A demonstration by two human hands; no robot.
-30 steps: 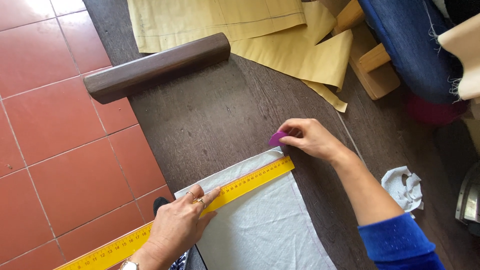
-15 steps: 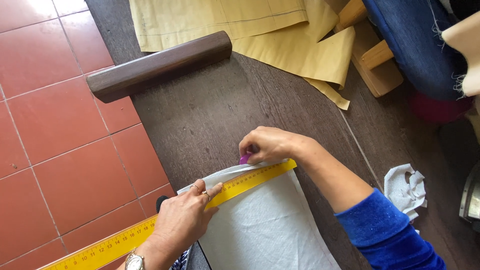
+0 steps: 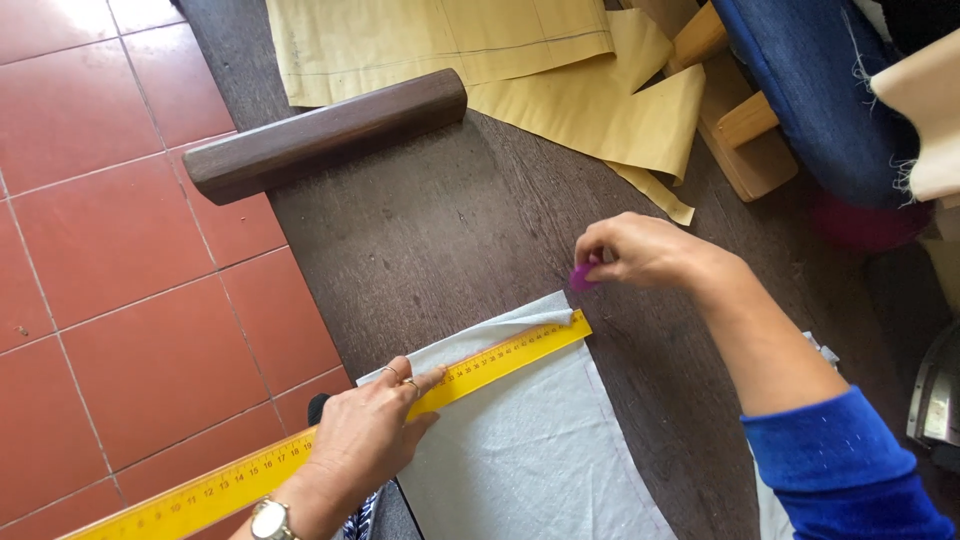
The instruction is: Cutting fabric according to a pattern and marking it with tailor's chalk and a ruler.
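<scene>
A long yellow ruler (image 3: 500, 362) lies slantwise across the top edge of a pale grey cloth (image 3: 540, 450) on a dark wooden table (image 3: 450, 230). My left hand (image 3: 370, 440) presses flat on the ruler near its middle, fingers spread. My right hand (image 3: 640, 252) pinches a small purple piece of chalk (image 3: 582, 276), held just above the ruler's far end and the cloth's upper corner. The chalk hovers a little off the cloth.
Yellow paper pattern sheets (image 3: 480, 50) lie at the table's far side, with a dark wooden bar (image 3: 320, 135) beside them. Red floor tiles (image 3: 110, 260) lie left of the table. A wooden piece (image 3: 740, 130) and blue fabric (image 3: 810, 90) sit at top right, crumpled white cloth at right.
My right hand slid the chalk left along the ruler's edge, then came back right and lifted off the cloth. My left hand has kept the ruler in place.
</scene>
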